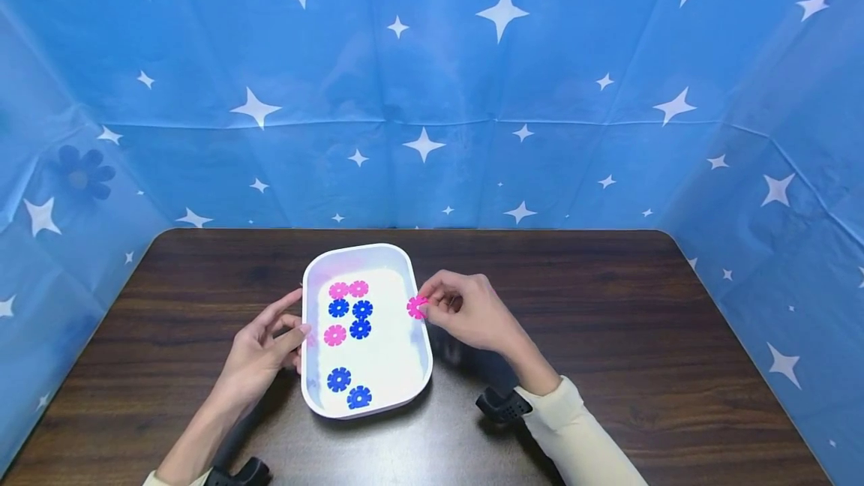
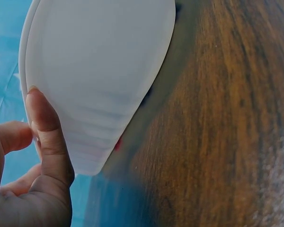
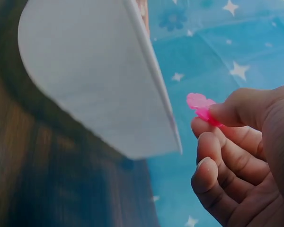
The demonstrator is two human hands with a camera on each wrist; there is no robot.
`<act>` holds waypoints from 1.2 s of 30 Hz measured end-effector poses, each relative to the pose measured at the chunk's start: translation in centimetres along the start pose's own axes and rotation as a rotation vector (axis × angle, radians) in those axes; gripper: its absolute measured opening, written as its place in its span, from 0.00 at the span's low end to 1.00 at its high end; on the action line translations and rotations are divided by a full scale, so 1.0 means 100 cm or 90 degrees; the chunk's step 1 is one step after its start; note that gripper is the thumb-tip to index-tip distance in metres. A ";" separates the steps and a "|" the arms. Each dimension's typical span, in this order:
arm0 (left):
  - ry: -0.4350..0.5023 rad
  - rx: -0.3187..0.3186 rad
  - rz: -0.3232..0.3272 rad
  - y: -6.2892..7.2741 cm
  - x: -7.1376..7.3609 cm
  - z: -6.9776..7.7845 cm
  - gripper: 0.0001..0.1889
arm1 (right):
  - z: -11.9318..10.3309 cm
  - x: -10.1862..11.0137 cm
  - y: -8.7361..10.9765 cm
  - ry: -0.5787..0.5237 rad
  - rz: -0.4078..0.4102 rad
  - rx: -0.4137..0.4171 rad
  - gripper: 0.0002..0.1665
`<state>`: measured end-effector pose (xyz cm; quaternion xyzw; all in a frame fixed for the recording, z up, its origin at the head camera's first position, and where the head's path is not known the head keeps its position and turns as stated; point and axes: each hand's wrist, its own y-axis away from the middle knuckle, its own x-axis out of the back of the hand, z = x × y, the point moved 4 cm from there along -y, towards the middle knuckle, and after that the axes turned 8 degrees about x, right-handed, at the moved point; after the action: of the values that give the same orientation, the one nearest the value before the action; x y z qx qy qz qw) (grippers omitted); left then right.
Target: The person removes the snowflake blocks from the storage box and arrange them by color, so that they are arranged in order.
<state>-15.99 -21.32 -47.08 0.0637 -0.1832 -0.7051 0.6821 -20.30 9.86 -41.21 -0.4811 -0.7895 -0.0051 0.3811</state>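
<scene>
A white tray [image 1: 398, 351] with a raised rim sits on the table. Inside lie several blue notched plastic discs [image 1: 339, 379] and three pink ones [image 1: 334, 335], mostly in its left half. My left hand [image 1: 259, 343] holds the tray's left rim; in the left wrist view one finger [image 2: 47, 127] lies along the outer wall. At the right rim, my right hand [image 1: 472, 310] pinches another pink notched disc [image 3: 203, 109] between thumb and fingertips. From the head, this disc [image 1: 417, 307] overlaps the rim.
The dark wood-grain table [image 1: 607, 321] extends to both sides of the tray. A blue curtain [image 1: 445, 73] with white stars encloses the back and sides. Black wrist devices [image 1: 502, 405] are strapped over pale sleeves [image 1: 574, 433].
</scene>
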 end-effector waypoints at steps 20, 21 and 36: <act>0.010 -0.008 -0.007 -0.001 -0.002 -0.001 0.34 | 0.069 0.045 0.033 0.006 0.076 -0.149 0.07; 0.010 -0.006 -0.007 -0.002 -0.002 -0.002 0.34 | 0.074 0.047 0.035 0.004 0.077 -0.163 0.07; 0.021 -0.010 -0.014 0.000 -0.001 -0.001 0.35 | 0.113 0.059 0.053 0.080 0.088 -0.262 0.05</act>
<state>-15.98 -21.27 -47.22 0.0723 -0.1657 -0.7129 0.6775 -24.42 21.44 -47.53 -0.6002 -0.7119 -0.1698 0.3227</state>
